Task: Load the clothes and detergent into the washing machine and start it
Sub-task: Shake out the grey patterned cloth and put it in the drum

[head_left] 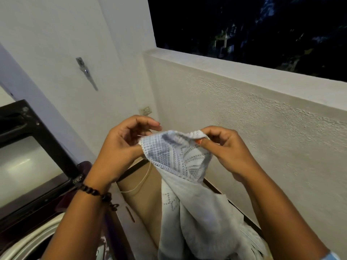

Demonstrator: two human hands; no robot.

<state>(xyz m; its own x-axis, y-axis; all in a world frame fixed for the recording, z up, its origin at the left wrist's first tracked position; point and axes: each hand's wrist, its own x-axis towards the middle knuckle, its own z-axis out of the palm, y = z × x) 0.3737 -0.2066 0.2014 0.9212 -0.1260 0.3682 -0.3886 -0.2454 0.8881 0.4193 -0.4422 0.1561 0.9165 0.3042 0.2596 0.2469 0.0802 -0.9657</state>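
Observation:
A pale lace-patterned cloth [180,166] hangs in front of me, held up by both hands at its top edge. My left hand [124,145] pinches the cloth's left corner, and a loose thread trails down below it. My right hand [223,147] pinches the right corner between thumb and fingers. The cloth drapes down into a brown cardboard box [142,194] below. At the lower left is the top-loading washing machine [24,244], its dark glass lid [28,166] raised. No detergent is in view.
A low rough plaster wall [262,128] runs along the right behind the box, with dark night outside above it. A white wall with a metal tap [86,72] and a socket [145,110] stands at the left and back.

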